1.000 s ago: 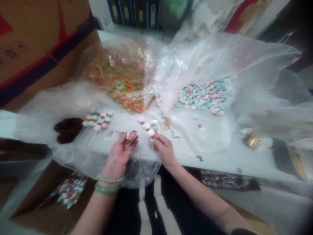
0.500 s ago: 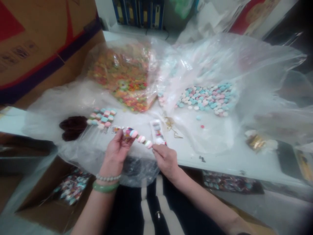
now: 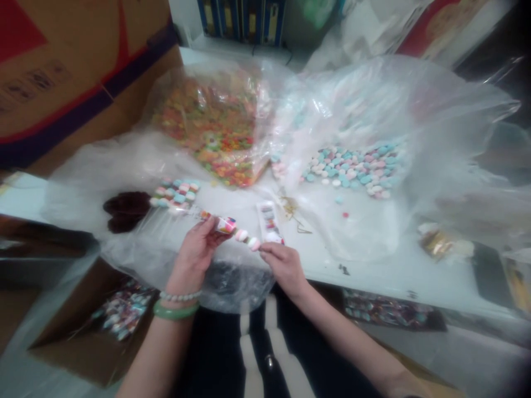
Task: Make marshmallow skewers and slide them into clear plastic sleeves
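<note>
My left hand [image 3: 196, 250] pinches a small printed plastic wrapper [image 3: 226, 224] over part of a candy skewer [image 3: 247, 239]. Pink, white and pale blue pieces, like marshmallows, show on the skewer between my hands. At its right end, my right hand [image 3: 285, 266] is closed on the skewer with thumb and fingers. Just behind the right fingers lies a flat packet with printed colours [image 3: 270, 220]. Beyond my left hand sits a group of assembled candy skewers [image 3: 176, 194], in rows. The stick itself is mostly hidden.
Behind are a clear bag of orange and green gummies [image 3: 228, 143] and loose pastel candies [image 3: 352, 166] on plastic. Thin gold ties [image 3: 290, 209] and a dark red item [image 3: 126, 211] lie on the table. A cardboard box [image 3: 103, 354] with wrapped candies stands below left.
The printed wrapper has moved right along the skewer, covering more of the candies. My left hand shifted slightly with it; my right hand stays at the skewer's end.
</note>
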`<state>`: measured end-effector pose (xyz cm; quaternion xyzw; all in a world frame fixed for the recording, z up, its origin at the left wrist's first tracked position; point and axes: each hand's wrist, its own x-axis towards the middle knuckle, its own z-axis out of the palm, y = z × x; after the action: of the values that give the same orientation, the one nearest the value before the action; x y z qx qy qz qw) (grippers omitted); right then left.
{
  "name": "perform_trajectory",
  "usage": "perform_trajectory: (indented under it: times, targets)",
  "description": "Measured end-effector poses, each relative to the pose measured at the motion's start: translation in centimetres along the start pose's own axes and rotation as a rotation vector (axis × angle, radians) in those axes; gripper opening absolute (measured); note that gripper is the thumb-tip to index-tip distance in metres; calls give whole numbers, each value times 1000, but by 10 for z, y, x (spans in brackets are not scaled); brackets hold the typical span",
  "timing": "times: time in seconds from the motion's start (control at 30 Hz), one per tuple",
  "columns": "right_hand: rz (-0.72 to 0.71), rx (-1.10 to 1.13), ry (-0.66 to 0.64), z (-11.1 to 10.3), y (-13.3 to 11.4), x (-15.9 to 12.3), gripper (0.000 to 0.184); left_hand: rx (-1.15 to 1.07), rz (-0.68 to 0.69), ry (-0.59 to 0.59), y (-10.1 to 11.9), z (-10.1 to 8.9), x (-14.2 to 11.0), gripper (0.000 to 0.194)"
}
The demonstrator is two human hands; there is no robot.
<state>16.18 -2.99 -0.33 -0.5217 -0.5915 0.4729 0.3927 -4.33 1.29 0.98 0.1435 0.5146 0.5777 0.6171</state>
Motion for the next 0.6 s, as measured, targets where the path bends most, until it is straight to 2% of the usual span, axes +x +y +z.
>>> perform_trajectory:
  times: [0.1, 0.2, 0.33, 0.47, 0.6]
  targets:
    - [317, 310, -106, 1, -2, 5, 19, 30, 10, -10, -2, -1, 0, 15]
    - [448, 426, -161, 3, -1, 8, 19, 37, 20, -9, -5, -2, -1, 17]
    - [440, 429, -167, 4, 1, 9, 20, 19, -44, -15, -8, -5, 0, 17]
    - [403, 333, -235, 3, 3, 9, 19, 65, -74, -68, -10, -3, 0, 18]
    - [316, 221, -268, 1, 1, 9, 16, 96, -118, -15, -9, 1, -1, 17]
